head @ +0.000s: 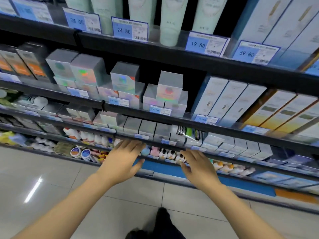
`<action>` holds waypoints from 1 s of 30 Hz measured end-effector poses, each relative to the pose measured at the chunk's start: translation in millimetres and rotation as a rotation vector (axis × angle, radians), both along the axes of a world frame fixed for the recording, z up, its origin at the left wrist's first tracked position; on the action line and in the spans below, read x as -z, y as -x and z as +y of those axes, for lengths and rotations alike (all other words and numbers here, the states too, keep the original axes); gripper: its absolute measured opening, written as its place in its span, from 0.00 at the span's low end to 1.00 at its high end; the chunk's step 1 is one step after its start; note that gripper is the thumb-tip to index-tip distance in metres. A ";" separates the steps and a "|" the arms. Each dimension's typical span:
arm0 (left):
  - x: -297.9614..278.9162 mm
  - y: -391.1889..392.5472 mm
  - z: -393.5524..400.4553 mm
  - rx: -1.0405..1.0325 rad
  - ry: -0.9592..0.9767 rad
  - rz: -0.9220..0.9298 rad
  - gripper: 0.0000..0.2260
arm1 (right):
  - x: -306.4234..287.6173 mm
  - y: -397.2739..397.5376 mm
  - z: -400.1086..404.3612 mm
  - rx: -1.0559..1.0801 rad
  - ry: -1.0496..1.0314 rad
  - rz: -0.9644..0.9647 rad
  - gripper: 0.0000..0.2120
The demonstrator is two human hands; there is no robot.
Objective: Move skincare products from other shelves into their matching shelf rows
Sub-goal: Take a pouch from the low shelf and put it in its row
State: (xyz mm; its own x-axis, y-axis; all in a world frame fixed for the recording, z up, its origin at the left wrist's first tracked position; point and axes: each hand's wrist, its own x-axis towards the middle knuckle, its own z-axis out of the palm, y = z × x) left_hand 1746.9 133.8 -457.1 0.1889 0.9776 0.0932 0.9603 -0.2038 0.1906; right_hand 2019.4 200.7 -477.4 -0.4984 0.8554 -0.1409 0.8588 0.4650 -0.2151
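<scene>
I face a shop shelving unit stocked with skincare. My left hand (123,159) and my right hand (198,167) both reach forward with fingers spread and nothing in them, in front of the low shelf rail (165,145). Behind the fingertips stand small round bottles (168,153) with animal-like caps. One shelf up runs a row of grey boxes (146,127), with a striped wrapped packet (185,133) among them. Holographic silver boxes (170,87) are stacked two shelves up. Pale green tubes (170,19) fill the top shelf.
Tall white and blue cartons (224,99) and orange-edged cartons (283,111) stand at the right. Blue price tags (130,29) hang along the shelf edges. Round tins (81,152) sit low at the left. Tiled floor (51,178) lies below, with my dark shoe (163,221) on it.
</scene>
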 end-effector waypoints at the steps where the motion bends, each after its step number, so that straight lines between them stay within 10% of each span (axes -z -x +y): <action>1: 5.7 -2.6 7.2 0.016 0.021 0.012 0.22 | 5.6 -2.7 2.0 0.018 0.014 -0.003 0.23; 20: 145.2 -86.4 217.5 0.125 0.100 0.102 0.27 | 139.3 -64.4 47.2 0.163 -0.195 0.133 0.17; 30: 132.1 -91.9 168.2 0.151 0.082 0.020 0.26 | 103.4 -72.9 6.5 0.301 -0.119 0.104 0.18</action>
State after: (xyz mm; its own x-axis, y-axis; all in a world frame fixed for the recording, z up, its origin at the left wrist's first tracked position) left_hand 1838.8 302.0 -589.2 0.3353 0.9421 0.0093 0.9238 -0.3307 0.1931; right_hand 2092.3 207.3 -580.7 -0.2274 0.9738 0.0074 0.9378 0.2210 -0.2677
